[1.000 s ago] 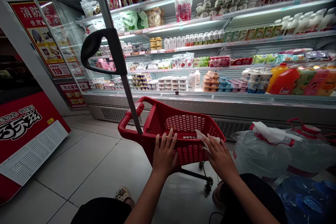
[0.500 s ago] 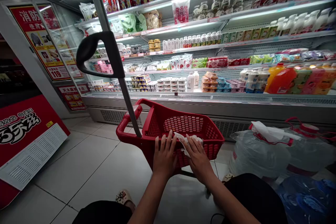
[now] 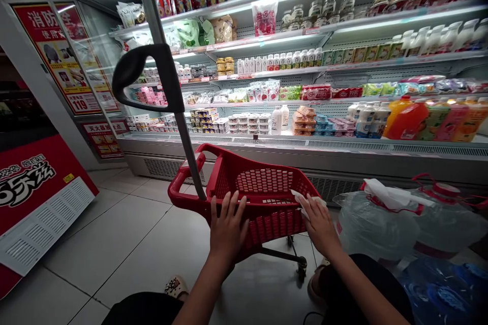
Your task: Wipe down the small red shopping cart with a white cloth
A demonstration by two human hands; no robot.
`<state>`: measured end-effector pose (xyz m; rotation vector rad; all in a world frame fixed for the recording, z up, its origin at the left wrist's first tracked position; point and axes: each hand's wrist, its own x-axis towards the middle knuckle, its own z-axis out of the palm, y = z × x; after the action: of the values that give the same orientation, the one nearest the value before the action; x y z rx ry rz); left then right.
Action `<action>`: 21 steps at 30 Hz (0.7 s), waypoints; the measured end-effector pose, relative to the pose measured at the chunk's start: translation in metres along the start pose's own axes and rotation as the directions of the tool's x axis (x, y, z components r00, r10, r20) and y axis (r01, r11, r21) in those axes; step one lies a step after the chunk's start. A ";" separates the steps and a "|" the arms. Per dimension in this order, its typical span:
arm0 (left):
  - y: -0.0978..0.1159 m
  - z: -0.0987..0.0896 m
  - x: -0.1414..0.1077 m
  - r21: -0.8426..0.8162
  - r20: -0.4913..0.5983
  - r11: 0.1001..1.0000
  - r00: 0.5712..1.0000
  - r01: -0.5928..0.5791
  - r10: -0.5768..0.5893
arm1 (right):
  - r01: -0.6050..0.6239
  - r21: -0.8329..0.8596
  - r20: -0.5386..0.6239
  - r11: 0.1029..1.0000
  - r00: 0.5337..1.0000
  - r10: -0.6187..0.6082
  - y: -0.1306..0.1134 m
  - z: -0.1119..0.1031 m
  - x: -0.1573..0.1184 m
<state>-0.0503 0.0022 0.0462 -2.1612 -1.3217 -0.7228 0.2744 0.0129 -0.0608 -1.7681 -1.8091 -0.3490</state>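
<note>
In front of me stands a red plastic shopping cart (image 3: 274,226), its basket showing bare inside. My left hand (image 3: 225,223) lies open on the near side of the basket, fingers spread over the rim. At the rim's right corner, my right hand (image 3: 319,221) presses a crumpled white tissue (image 3: 299,196) against the plastic. Part of the tissue is hidden under those fingers. A grey pole with a black loop handle (image 3: 176,78) rises from the cart's left end.
A refrigerated display (image 3: 343,150) with drinks and packaged goods spans the back. Large water bottles (image 3: 375,226) stand on the right, with another white tissue (image 3: 392,194) on top. A red freezer (image 3: 41,203) is on the left. My shoe (image 3: 176,286) rests on the tiled floor.
My right hand has slid right along the rim with the tissue, from mid-side to the corner. My left hand has shifted slightly left. The cart has stayed nearly in place.
</note>
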 end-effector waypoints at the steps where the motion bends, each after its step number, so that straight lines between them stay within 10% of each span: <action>1: 0.003 0.001 0.000 -0.004 0.001 1.000 1.000 0.009 -0.009 | 0.022 0.010 -0.014 1.000 1.000 -0.022 -0.014 0.001 0.003; 10: 0.010 0.003 -0.003 0.029 0.030 1.000 0.999 0.010 -0.011 | 0.348 0.133 -0.036 0.928 0.937 -0.346 -0.164 -0.014 0.018; 21: -0.004 0.004 0.000 0.007 0.025 1.000 1.000 -0.013 0.013 | 0.194 -0.024 0.032 0.981 0.981 -0.193 -0.020 0.000 0.020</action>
<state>-0.0535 0.0068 0.0437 -2.1776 -1.3199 -0.6864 0.2554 0.0277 -0.0450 -1.6265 -2.0125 -0.4279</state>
